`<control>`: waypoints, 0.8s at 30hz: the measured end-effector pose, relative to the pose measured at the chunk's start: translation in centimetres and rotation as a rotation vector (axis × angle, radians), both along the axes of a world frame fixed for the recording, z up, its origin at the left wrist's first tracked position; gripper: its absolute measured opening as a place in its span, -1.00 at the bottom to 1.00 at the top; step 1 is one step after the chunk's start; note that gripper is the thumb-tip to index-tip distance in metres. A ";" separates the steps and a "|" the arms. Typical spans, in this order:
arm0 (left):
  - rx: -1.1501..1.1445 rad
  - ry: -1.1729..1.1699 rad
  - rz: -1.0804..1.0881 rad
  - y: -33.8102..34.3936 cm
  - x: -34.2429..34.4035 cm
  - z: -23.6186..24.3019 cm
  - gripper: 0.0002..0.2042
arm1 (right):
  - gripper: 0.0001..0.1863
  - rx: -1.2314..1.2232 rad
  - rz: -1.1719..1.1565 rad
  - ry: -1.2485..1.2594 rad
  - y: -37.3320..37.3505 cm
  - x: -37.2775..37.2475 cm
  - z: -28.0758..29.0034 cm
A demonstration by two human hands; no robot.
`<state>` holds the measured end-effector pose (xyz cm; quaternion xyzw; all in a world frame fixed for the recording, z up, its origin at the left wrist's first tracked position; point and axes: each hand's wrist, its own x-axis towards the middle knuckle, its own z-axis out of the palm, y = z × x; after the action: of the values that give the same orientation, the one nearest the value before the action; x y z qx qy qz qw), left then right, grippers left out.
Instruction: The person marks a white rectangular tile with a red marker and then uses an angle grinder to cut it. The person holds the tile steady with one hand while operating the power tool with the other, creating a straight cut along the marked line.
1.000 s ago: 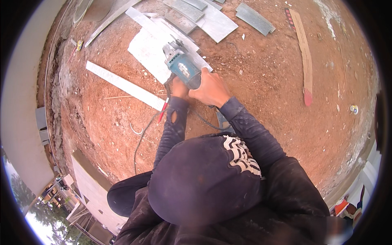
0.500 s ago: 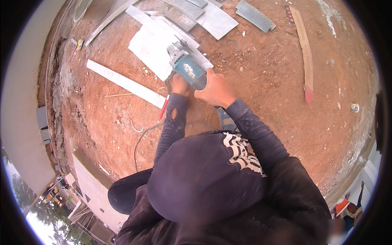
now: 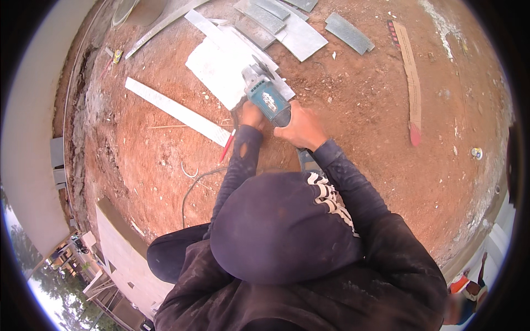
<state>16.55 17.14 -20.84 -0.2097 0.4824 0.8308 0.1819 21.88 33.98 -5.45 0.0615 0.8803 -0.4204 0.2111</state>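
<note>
A blue-green angle grinder (image 3: 269, 99) is held over a pale, dusty slab (image 3: 212, 69) on the ground ahead of me. Its dark disc (image 3: 265, 67) stands on edge at the slab's right part; whether it touches the surface I cannot tell. My right hand (image 3: 305, 128) is wrapped around the grinder's rear body. At the left side of the tool, my left hand (image 3: 253, 115) is closed on it, its fingers partly hidden. Close by the left wrist lies a red, pen-like stick (image 3: 227, 145), near the end of a long white strip (image 3: 176, 109).
Several grey tile pieces (image 3: 301, 38) lie beyond the slab, with another grey tile (image 3: 349, 33) to their right. A long cardboard strip (image 3: 410, 83) rests on the reddish soil. The dark cable (image 3: 190, 190) curves near my left knee. Another person (image 3: 469, 289) is at the lower right.
The whole view has shifted slightly. Against the slab, the grinder and both hands have come a little nearer to me, and the disc shows more plainly. Both hands keep their hold.
</note>
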 end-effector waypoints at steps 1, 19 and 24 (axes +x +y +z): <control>0.021 -0.009 -0.009 0.1 -0.1 0.0 -0.74 | -0.29 0.011 0.005 0.000 0.1 0.1 -0.1; 0.091 -0.061 0.064 1.0 0.1 3.3 -0.76 | -0.32 0.016 0.001 -0.014 0.4 1.0 0.8; -0.059 -0.114 0.063 1.7 0.3 5.0 -0.74 | -0.31 -0.051 -0.024 0.008 1.1 1.2 2.4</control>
<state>16.88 18.80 -15.85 -0.2770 0.4889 0.8082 0.1766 23.06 35.06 -3.03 0.0652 0.8692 -0.4455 0.2042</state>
